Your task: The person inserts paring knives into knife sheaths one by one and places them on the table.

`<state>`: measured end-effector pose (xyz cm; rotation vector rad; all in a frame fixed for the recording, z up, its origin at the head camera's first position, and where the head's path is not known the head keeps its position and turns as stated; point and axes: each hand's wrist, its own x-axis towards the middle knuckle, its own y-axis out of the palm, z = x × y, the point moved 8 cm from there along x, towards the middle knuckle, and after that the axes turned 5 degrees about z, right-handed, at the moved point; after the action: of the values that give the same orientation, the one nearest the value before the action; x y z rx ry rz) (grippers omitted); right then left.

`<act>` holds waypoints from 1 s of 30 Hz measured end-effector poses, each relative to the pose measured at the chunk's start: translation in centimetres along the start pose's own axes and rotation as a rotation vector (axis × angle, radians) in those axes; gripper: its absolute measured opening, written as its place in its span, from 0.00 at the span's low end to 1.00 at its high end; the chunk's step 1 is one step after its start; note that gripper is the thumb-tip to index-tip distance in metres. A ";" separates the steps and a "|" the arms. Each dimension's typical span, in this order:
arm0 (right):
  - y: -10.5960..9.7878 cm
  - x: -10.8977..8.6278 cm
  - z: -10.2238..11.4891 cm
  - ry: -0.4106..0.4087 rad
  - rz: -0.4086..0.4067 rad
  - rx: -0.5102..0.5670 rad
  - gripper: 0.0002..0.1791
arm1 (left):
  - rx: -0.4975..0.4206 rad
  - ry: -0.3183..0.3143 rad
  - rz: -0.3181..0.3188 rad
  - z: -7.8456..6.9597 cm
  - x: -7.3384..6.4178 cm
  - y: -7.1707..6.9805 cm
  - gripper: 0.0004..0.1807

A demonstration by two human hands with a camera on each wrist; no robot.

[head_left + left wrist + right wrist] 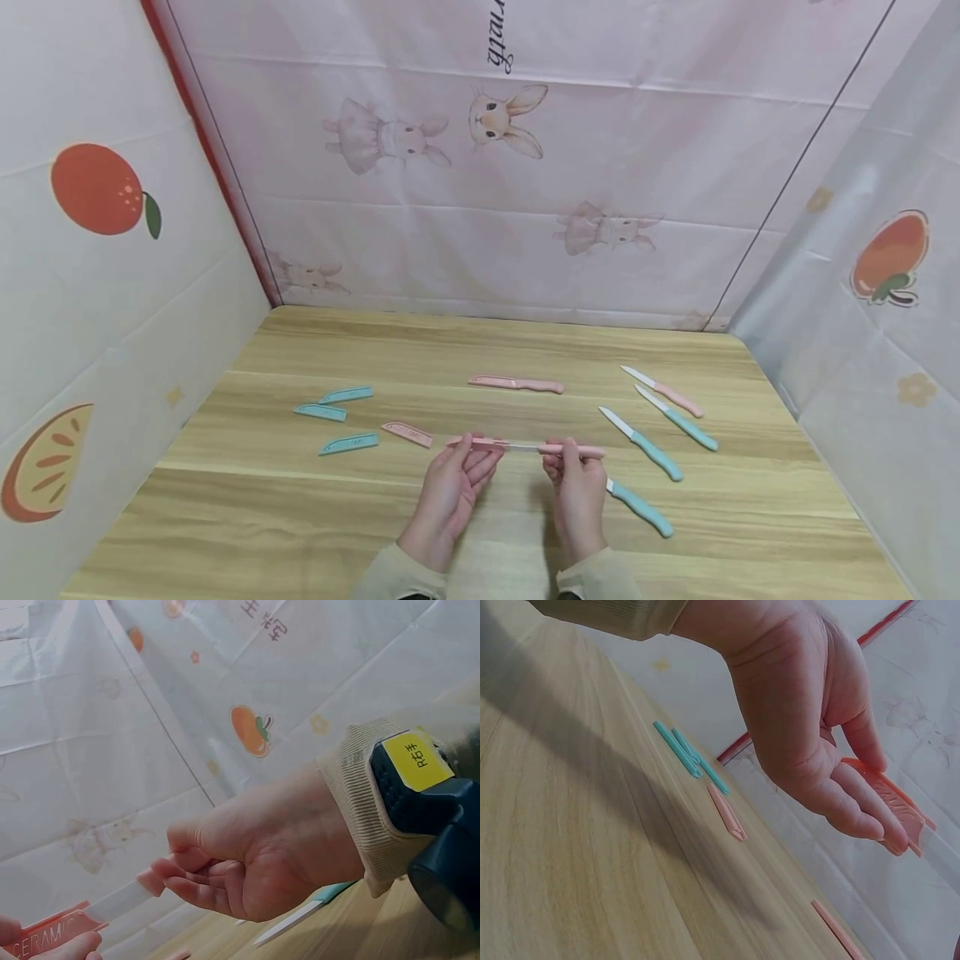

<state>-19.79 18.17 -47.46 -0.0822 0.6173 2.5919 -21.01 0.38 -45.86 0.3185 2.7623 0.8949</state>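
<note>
Left hand: The person's left hand [450, 492] pinched a pink, knife-shaped plastic-looking sheath [67, 924] between thumb and fingers, its face lettered "CERAMIC" and its mouth notched.
Right hand: The right hand [579, 492] gripped the smooth, rounded pink handle [592, 452] of a paring knife, fingers curled in toward the palm.
Blade: The flat white blade [124, 901] bridged the two hands above the table, its far part inside the sheath's mouth, the stretch by the handle bare.
Sheaths on the table: To the left lay a second pink sheath [407, 433], slim and slanted, beside three teal moulded sheaths: one at the back [347, 394], one touching or nearly touching it [321, 412], and one nearer the person [348, 443].
Covered knife: Beyond the hands lay a pink knife in a matching pink cover [517, 384], its handle gently curved.
Bare knives: On the right, one pink-handled knife [678, 398] and three teal-handled knives [686, 422] [651, 450] [641, 507] showed white blades, the nearest partly hidden behind the right hand.
Tabletop: Pale yellow-brown wood grain [247, 508] streaked across the surface.
Backdrop: A creased, faintly glossy pinkish sheet printed with rabbits [465, 258] hung behind.
Cuff: Ribbed beige knit [360, 810] circled the right wrist, under a dark device with a yellow label [420, 761].
</note>
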 end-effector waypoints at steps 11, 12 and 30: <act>0.3 -0.1 0.0 -0.010 0.020 0.030 0.12 | -0.006 -0.013 -0.028 0.2 0.1 -0.2 0.16; 0.3 0.0 -0.1 -0.010 0.018 0.030 0.11 | -0.007 -0.013 -0.029 0.2 0.1 -0.2 0.16; 0.5 0.2 -0.1 -0.053 0.045 0.024 0.12 | 0.010 -0.004 -0.008 0.0 0.2 0.3 0.19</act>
<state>-20.14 17.83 -47.35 0.0078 0.6379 2.6197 -21.18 0.68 -45.74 0.3109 2.7636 0.8781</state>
